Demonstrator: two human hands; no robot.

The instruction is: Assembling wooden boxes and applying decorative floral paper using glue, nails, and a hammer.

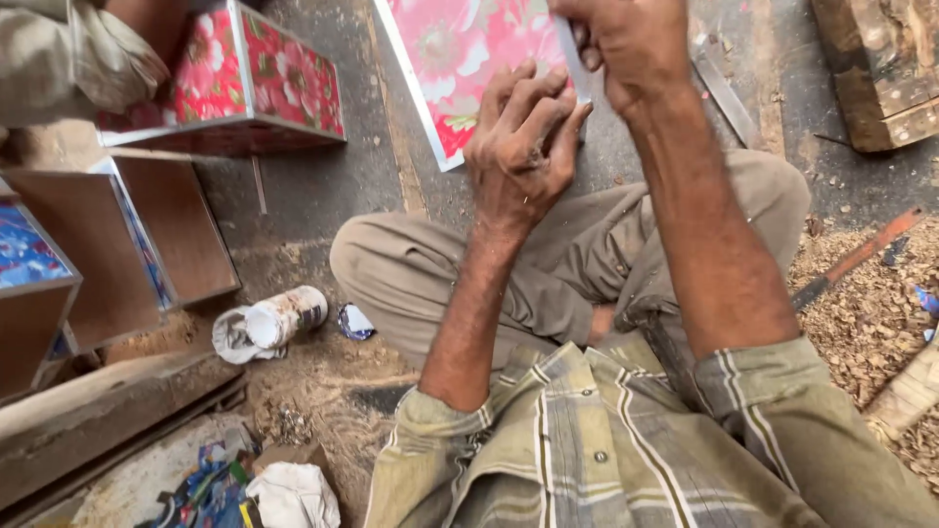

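I sit cross-legged on a dusty floor in khaki trousers and a plaid shirt. A flat panel (450, 59) covered in red and pink flower-print laminate with a pale edge lies in front of my knees. My left hand (523, 147) rests on its near right corner, fingers spread and pressing down. Just above it, my right hand (626, 44) is closed around a thin grey strip (570, 54) that runs along the panel's right edge. The upper end of the strip is hidden by my fingers.
A flower-print box (254, 88) stands at upper left, with open brown wooden boxes (147, 244) below it. A white tin (284, 315) lies on its side by rags. Sawdust (861, 313), a wood block (880, 68), a saw blade (851, 259) and a metal strip (724, 93) lie at right.
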